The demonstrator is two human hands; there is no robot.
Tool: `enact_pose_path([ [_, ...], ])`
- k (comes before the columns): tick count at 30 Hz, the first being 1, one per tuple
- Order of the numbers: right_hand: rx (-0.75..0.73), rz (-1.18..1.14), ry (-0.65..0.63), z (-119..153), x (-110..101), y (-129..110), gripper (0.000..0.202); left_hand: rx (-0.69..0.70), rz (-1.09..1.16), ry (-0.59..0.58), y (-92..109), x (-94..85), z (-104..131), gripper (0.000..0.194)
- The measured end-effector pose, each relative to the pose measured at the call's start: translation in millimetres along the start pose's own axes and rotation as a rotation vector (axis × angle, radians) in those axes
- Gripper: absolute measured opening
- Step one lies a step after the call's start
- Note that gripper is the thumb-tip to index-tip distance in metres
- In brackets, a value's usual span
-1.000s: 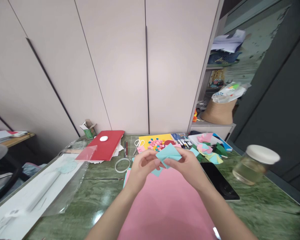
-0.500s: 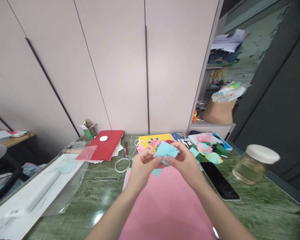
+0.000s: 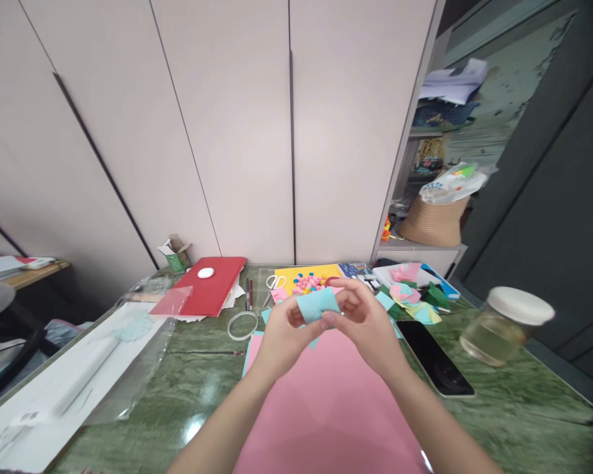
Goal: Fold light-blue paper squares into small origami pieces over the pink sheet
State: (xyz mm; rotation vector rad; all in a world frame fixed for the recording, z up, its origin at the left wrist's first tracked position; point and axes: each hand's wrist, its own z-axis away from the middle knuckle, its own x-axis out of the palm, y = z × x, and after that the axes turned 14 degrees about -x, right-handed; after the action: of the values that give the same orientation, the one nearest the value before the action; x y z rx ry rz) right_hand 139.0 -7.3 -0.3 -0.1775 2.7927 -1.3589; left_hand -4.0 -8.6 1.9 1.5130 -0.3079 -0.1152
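Observation:
A small light-blue piece of paper [image 3: 318, 305], bent into a curve, is held up between both hands. My left hand [image 3: 282, 332] grips its left side, fingers curled behind it. My right hand [image 3: 364, 322] pinches its lower right edge with the thumb, while the upper fingers are bent over. Both hands are above a large pink sheet [image 3: 326, 408]. Behind them, pink, blue and yellow folded paper pieces [image 3: 310, 283] lie on a yellow sheet [image 3: 286, 272].
White-handled scissors [image 3: 275, 283], pens [image 3: 249, 294] and a clear ring [image 3: 242, 326] lie left of the hands. To the right are a black phone [image 3: 435, 359], a lidded jar [image 3: 504, 326] and coloured paper scraps [image 3: 410, 293]. A red folder [image 3: 207, 286] sits farther left.
The light-blue paper was flatter with a pointed corner up; now it is curved over into a band. My right fingers have lifted and bent more loosely.

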Motion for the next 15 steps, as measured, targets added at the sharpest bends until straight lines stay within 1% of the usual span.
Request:
enact_pose_path([
  [2,0.02,-0.021,-0.02,-0.1,-1.2,-0.2,0.035,0.006,0.064,0.048,-2.0,-1.4,-2.0,0.021],
  [3,0.034,-0.02,-0.036,-0.1,-1.8,-0.3,0.031,0.013,0.096,0.067,-2.9,-2.1,-2.8,0.021],
  [5,0.059,0.018,-0.061,0.0,-2.6,-0.5,0.018,0.031,0.155,0.079,-4.3,-2.9,-3.6,0.022],
  [6,0.067,0.047,-0.067,0.1,-2.7,-0.7,0.014,0.035,0.179,0.07,-4.6,-2.9,-3.6,0.022],
  [9,0.063,0.129,-0.048,0.3,-2.2,-1.8,0.018,0.034,0.214,0.035,-4.1,-2.2,-2.1,0.023],
  [11,0.051,0.156,-0.046,0.7,-2.1,-2.7,0.017,0.024,0.203,0.026,-3.2,-2.3,-1.0,0.024],
  [15,0.024,0.223,-0.065,1.9,-2.9,-3.8,0.016,0.05,0.181,0.063,-2.3,-4.5,-1.4,0.02],
])
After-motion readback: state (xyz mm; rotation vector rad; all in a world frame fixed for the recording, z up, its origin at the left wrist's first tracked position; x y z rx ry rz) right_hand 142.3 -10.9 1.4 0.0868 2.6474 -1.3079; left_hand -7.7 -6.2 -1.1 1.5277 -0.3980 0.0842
